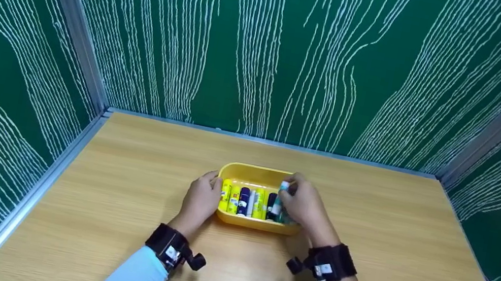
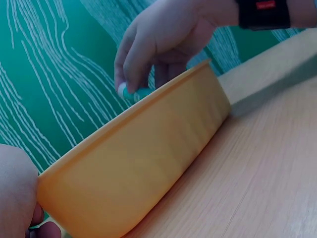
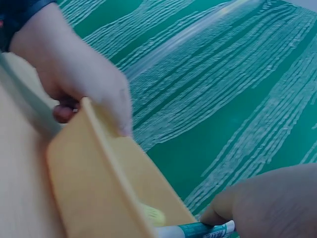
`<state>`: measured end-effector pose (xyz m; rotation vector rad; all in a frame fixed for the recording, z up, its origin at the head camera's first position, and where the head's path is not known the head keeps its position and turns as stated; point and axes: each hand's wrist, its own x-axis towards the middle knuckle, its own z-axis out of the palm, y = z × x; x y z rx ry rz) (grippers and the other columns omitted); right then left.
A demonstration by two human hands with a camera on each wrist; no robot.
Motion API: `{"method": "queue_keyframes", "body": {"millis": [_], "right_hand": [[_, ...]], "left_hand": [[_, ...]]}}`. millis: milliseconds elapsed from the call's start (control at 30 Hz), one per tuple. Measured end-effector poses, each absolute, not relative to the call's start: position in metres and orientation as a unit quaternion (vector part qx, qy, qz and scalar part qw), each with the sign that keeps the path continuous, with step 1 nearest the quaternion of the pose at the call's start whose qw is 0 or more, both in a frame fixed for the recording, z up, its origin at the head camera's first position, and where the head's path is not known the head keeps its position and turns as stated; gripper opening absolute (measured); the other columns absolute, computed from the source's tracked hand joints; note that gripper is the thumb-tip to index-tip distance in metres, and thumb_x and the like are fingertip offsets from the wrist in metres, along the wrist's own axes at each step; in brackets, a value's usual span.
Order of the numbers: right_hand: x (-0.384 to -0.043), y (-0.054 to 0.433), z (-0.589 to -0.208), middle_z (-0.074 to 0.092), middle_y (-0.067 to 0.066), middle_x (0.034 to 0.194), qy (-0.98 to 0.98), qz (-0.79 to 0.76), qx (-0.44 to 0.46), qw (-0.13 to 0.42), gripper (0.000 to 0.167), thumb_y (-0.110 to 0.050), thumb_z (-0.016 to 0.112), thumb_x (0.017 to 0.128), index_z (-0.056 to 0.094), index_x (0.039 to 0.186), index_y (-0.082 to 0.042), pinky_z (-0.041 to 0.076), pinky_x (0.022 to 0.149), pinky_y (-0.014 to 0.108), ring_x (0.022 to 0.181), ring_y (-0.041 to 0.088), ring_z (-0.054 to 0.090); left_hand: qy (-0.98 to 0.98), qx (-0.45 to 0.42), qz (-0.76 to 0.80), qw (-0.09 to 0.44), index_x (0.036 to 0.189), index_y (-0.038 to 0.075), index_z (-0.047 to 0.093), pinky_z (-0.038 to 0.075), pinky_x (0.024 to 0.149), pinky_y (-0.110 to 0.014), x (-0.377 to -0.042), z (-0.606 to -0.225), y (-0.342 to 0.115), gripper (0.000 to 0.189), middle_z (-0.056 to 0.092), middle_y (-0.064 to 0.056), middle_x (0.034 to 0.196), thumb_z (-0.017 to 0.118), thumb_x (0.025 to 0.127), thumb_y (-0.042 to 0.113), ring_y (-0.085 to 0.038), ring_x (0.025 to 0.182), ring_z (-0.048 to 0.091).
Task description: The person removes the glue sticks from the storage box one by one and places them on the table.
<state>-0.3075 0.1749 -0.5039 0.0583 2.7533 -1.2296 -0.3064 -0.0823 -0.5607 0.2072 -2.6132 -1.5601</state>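
Observation:
A yellow plastic tray (image 1: 241, 221) sits on the table, and my left hand (image 1: 202, 199) grips its left end, fingers over the rim. Over the tray's right part, my right hand (image 1: 308, 205) pinches a teal-and-white glue stick (image 1: 278, 203) near its pale end. That same glue stick (image 3: 200, 230) appears at the bottom of the right wrist view, leaning over the tray. Inside the tray is a row of similar tubes: a yellow stick (image 1: 233, 200), a dark blue stick (image 1: 244, 201), a yellow-green stick (image 1: 259, 204) and others. My right hand partly hides the row's right end.
The wooden table (image 1: 123, 221) extends around the tray. Green panels (image 1: 286, 54) with wavy white lines rise at the back and both sides, joined by grey metal posts (image 1: 75, 22). Each wrist wears a black strap (image 1: 332, 263) with a small camera.

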Motion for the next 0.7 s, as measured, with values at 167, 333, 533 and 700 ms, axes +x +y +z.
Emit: {"method": "queue_keyframes", "body": {"millis": [167, 333, 533, 700], "right_hand": [[-0.309, 0.193, -0.496, 0.067, 0.021, 0.143, 0.903, -0.425, 0.020, 0.060, 0.034, -0.021, 0.062, 0.115, 0.060, 0.148, -0.013, 0.062, 0.098, 0.046, 0.119, 0.034, 0.067], [-0.310, 0.212, -0.487, 0.068, 0.023, 0.141, 0.891, -0.451, 0.020, 0.057, 0.038, -0.020, 0.061, 0.114, 0.061, 0.150, -0.009, 0.062, 0.092, 0.038, 0.116, 0.034, 0.067], [-0.310, 0.240, -0.479, 0.070, 0.025, 0.140, 0.882, -0.466, 0.024, 0.071, 0.046, -0.021, 0.064, 0.114, 0.059, 0.158, -0.008, 0.066, 0.092, 0.038, 0.114, 0.031, 0.071], [-0.310, 0.265, -0.479, 0.072, 0.028, 0.138, 0.880, -0.469, 0.022, 0.071, 0.053, -0.021, 0.066, 0.113, 0.055, 0.163, -0.005, 0.068, 0.092, 0.041, 0.105, 0.027, 0.076]], "left_hand": [[-0.858, 0.062, -0.507, 0.049, 0.157, 0.001, 0.065, 0.056, 0.124, -0.052, -0.309, -0.566, -0.084, 0.046, 0.070, -0.022, 0.156, 0.053, 0.119, 0.025, -0.034, 0.143, 0.069], [-0.856, 0.080, -0.510, 0.030, 0.160, 0.001, 0.062, 0.051, 0.129, -0.053, -0.308, -0.560, -0.082, 0.047, 0.067, -0.020, 0.161, 0.052, 0.121, 0.026, -0.032, 0.148, 0.066], [-0.857, 0.087, -0.507, 0.029, 0.160, 0.002, 0.062, 0.052, 0.127, -0.051, -0.309, -0.561, -0.082, 0.047, 0.068, -0.018, 0.160, 0.052, 0.122, 0.027, -0.029, 0.144, 0.068], [-0.854, 0.082, -0.514, 0.029, 0.160, 0.002, 0.062, 0.052, 0.128, -0.051, -0.307, -0.561, -0.081, 0.047, 0.068, -0.018, 0.160, 0.052, 0.122, 0.027, -0.031, 0.147, 0.067]]}}
